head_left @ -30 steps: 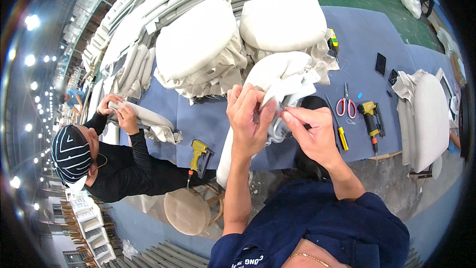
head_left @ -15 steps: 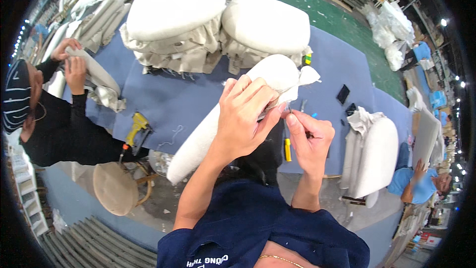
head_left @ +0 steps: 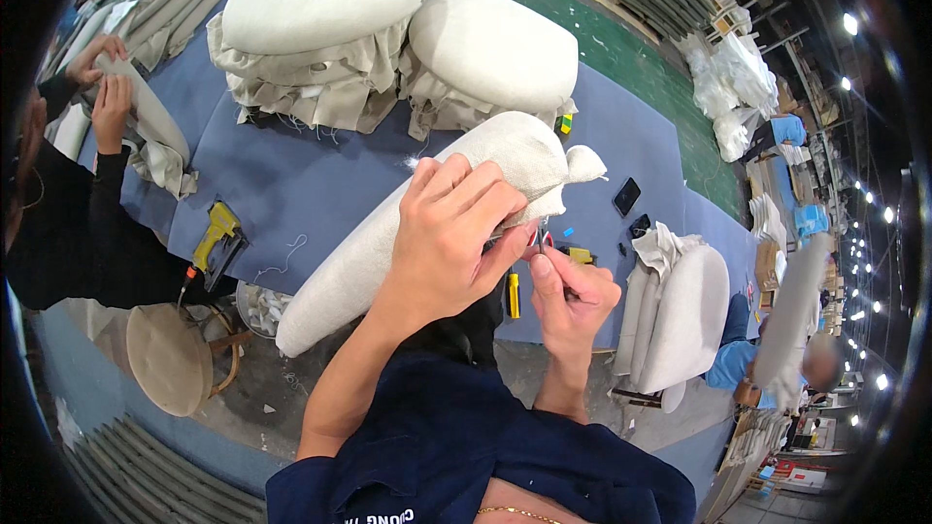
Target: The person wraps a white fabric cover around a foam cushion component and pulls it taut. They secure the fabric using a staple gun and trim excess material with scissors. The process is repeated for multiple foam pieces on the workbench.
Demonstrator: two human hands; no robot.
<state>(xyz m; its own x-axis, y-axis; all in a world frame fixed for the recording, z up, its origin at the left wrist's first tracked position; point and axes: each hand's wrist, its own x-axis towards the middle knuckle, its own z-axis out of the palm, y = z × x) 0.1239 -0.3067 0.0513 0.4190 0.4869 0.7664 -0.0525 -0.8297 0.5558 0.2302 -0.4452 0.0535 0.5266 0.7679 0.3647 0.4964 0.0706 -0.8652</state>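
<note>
An upholstered seat pad in cream fabric [head_left: 340, 296] is tilted up in front of me, one rounded end raised and a loose fabric flap at its far right corner. My left hand [head_left: 442, 233] is closed on the pad's edge, fingers over its face and thumb near the flap. Just right of it, my right hand [head_left: 575, 296] pinches a slim dark metal tool [head_left: 543, 233]; its tip is at the fabric edge by my left thumb. The tool's exact kind is hidden by my fingers. A yellow-handled tool [head_left: 513, 296] lies below the pad, at the table's near edge.
Stacked cream pads [head_left: 325, 0] and another stack [head_left: 490, 44] stand on the blue table [head_left: 262, 170]. A yellow staple gun [head_left: 221, 233] lies left, a phone [head_left: 627, 196] right. More pads [head_left: 684, 311] stand at right. A co-worker's hands [head_left: 112, 102] hold fabric at left.
The whole view has shifted, so table items appear farther left. The pad shows more of its fabric face. Both hands keep their grips, the right still close by the left thumb.
</note>
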